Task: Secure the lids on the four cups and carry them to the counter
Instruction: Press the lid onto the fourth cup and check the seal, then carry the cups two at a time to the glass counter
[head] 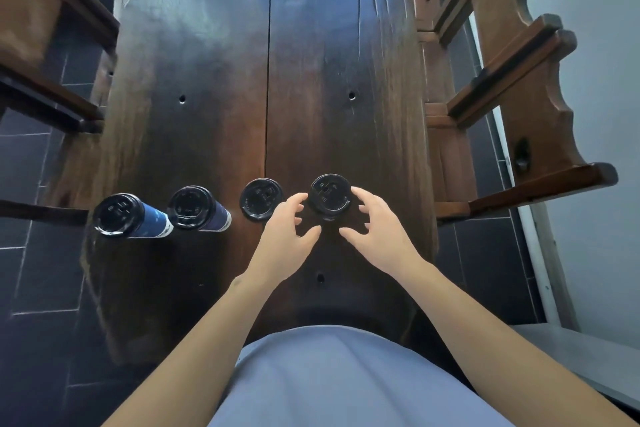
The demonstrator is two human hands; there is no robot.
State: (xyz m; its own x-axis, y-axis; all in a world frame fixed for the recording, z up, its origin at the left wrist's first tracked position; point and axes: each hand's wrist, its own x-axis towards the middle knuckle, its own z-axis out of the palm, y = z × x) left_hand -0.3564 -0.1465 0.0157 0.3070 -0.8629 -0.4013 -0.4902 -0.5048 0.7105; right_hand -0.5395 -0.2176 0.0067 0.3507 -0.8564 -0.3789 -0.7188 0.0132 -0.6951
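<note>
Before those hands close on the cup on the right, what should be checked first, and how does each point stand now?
1. Every cup has a lid: ok. All four show black lids, from the far-left cup to the right cup.
2. Lids pressed fully down: cannot tell from above.
3. Hands free: ok. Left hand and right hand hold nothing, fingers spread either side of the right cup.
4. Hands touching that cup: cannot tell; the fingertips look very near its lid.
5. Room beside it: ok. A gap separates it from the third cup.
6. Cups well onto the table: ok.
</note>
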